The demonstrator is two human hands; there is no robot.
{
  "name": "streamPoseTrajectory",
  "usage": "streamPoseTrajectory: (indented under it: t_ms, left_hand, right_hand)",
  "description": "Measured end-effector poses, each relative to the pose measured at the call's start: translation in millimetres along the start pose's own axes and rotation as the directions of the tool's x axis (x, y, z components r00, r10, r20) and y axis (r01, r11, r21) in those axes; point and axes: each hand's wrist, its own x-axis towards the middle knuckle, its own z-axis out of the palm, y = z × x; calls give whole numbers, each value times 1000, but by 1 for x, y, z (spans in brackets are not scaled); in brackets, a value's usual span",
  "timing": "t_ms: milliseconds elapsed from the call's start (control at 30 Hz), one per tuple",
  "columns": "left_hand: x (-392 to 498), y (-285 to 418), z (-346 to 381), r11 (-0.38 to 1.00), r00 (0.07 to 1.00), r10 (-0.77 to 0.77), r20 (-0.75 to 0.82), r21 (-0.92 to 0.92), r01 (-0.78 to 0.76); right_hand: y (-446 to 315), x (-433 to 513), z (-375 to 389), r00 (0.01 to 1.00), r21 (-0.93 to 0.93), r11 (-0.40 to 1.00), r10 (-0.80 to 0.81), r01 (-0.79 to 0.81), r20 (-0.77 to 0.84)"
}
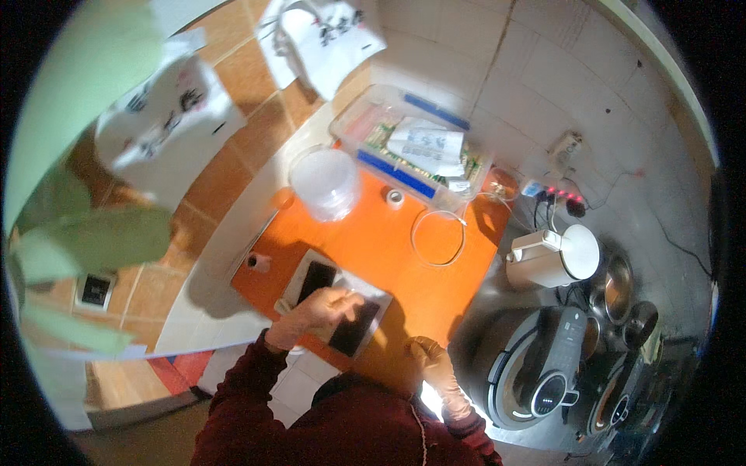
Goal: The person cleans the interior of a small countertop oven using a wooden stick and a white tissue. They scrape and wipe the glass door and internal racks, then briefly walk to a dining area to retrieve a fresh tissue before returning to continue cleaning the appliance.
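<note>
My left hand (326, 311) is above a pale board with dark rectangular panels (358, 326), its fingers bent and close together; whether it pinches something small is too blurred to tell. A second dark panel (317, 278) lies beside it on the same board. Low at the right, near the edge of the orange tabletop (408, 233), my right hand (428, 358) has its fingers curled, and what may be in them cannot be made out. A small roll (259, 262) sits left of the board. Both hands look thinly gloved.
Behind are a clear plastic tub (326, 180), a white tape roll (395, 199), a coiled cable (438, 239) and a clear bin (396, 169) of green circuit boards. A white kettle (551, 256), a black cooker (524, 373) and a lit power strip (562, 193) stand at right.
</note>
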Motion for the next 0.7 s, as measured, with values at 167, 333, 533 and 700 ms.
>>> streamPoseTrajectory:
  t_ms: [167,333,533,700]
  left_hand:
    - [-85,15,45,984,995,-85,54,164,75]
    - [-145,11,81,930,951,-295,-87,201,307]
    - [-210,-17,152,947,932,-114,-344,247,207]
    - [-292,-20,235,936,793,-100,-600,213,280]
  right_hand:
    - [-9,-42,-14,994,-185,978,-90,100,63]
    - [-6,-101,-45,998,-26,998,-52,53,44]
    - [-17,-172,-62,997,82,996,9,-16,83]
    - [23,-230,-80,981,116,984,116,-134,157]
